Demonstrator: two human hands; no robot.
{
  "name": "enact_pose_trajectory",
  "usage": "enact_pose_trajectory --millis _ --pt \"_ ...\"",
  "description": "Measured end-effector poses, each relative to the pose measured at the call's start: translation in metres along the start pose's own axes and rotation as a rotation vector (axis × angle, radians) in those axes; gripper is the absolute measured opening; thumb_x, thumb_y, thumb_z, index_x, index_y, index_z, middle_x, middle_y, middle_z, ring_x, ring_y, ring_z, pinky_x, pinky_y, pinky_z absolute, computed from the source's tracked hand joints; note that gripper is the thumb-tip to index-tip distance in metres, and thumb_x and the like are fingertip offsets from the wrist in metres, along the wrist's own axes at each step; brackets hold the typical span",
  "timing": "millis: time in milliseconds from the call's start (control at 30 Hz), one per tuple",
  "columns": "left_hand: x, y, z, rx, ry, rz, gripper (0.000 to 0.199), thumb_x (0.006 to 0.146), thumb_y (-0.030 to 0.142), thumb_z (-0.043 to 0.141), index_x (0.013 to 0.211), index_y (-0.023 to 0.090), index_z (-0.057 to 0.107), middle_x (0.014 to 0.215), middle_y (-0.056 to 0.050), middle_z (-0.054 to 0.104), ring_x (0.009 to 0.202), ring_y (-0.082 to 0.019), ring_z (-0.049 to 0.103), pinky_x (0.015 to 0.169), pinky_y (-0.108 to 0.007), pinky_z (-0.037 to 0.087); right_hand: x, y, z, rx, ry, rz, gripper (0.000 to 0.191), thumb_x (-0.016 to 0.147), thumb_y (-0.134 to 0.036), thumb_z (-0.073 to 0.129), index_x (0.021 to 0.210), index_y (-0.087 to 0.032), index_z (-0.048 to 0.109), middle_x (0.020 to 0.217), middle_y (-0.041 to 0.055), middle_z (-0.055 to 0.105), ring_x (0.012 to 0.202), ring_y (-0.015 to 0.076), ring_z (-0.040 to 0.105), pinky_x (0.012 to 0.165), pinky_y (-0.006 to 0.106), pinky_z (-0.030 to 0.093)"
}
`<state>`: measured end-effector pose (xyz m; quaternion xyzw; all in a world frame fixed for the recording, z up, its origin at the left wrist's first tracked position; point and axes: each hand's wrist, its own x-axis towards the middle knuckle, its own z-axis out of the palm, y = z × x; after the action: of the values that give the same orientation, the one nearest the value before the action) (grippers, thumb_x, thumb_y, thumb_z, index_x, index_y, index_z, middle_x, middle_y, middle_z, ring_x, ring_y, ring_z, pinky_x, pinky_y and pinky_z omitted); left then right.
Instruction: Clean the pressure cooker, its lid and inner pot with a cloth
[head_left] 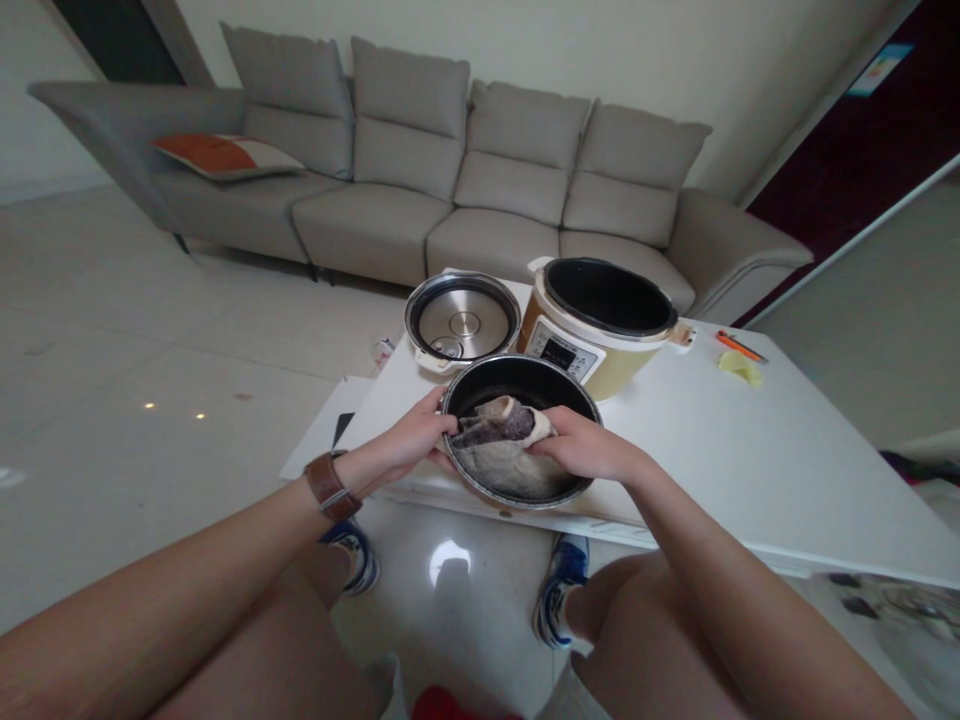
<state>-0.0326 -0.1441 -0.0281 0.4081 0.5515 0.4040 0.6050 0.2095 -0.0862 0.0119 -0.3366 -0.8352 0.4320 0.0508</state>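
Note:
A round black inner pot (517,372) is tilted toward me at the table's near edge. My left hand (429,432) grips its left rim, thumb over the edge and fingers beneath. Inside the pot, my right hand (581,443) is closed on a bunched cloth (499,425), dark on one face and pale on the other. Its fingertips are partly hidden by the cloth. Just behind the pot stands a cream pressure cooker (634,365) with a control panel and a dark open top. Left of the cooker, its round lid (469,315) lies with the metal inner side up.
On the white table (795,460), a pale yellow piece (740,367) and an orange-handled tool (739,345) lie to the right. A grey sofa (495,220) with an orange and white cushion (225,155) stands behind the table. My legs and shoes are below the near edge.

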Motion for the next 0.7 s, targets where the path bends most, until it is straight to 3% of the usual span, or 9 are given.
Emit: enact_pose_trajectory --millis 200,367,467,567,700 --pt "0.000 0.000 0.005 -0.010 0.034 -0.029 0.075 0.066 0.012 0.057 0.139 0.025 0.048 0.098 -0.004 0.066 0.064 -0.017 0.066 0.046 -0.025 0.055 0.001 -0.015 0.027 -0.039 -0.110 -0.118 0.022 0.084 -0.018 0.058 0.098 -0.018 0.075 0.100 0.0041 0.078 0.091 0.0216 0.067 0.089 0.029 0.048" --pt "-0.001 -0.001 0.007 -0.012 -0.003 -0.038 0.073 0.070 0.013 0.059 0.140 0.028 0.045 0.106 -0.005 0.064 0.073 -0.019 0.067 0.050 -0.029 0.059 -0.001 -0.014 0.011 -0.106 -0.255 -0.047 0.011 0.080 -0.018 0.061 0.081 -0.016 0.071 0.081 0.0015 0.073 0.074 0.0180 0.061 0.073 0.026 0.046" --pt "-0.001 0.003 0.006 0.034 0.032 -0.065 0.062 0.078 0.020 0.061 0.138 0.025 0.047 0.121 -0.011 0.063 0.094 -0.024 0.069 0.052 -0.028 0.061 -0.003 -0.010 0.004 -0.081 -0.181 -0.054 0.016 0.080 -0.017 0.059 0.086 -0.017 0.073 0.085 0.0014 0.074 0.079 0.0188 0.063 0.077 0.026 0.047" --pt "0.002 0.008 0.001 0.082 0.062 -0.085 0.062 0.081 0.024 0.062 0.141 0.024 0.046 0.129 -0.014 0.062 0.108 -0.028 0.068 0.052 -0.024 0.059 -0.001 -0.010 0.009 -0.035 -0.064 -0.073 0.024 0.080 -0.014 0.056 0.093 -0.017 0.076 0.095 0.0028 0.077 0.090 0.0214 0.066 0.086 0.029 0.048" --pt "0.009 0.009 -0.004 0.097 -0.019 -0.077 0.059 0.082 0.028 0.064 0.139 0.025 0.051 0.131 -0.013 0.064 0.103 -0.026 0.070 0.053 -0.025 0.060 0.003 -0.017 0.027 0.007 0.006 -0.105 0.028 0.083 -0.014 0.056 0.100 -0.019 0.077 0.107 0.0043 0.078 0.101 0.0233 0.067 0.094 0.030 0.047"
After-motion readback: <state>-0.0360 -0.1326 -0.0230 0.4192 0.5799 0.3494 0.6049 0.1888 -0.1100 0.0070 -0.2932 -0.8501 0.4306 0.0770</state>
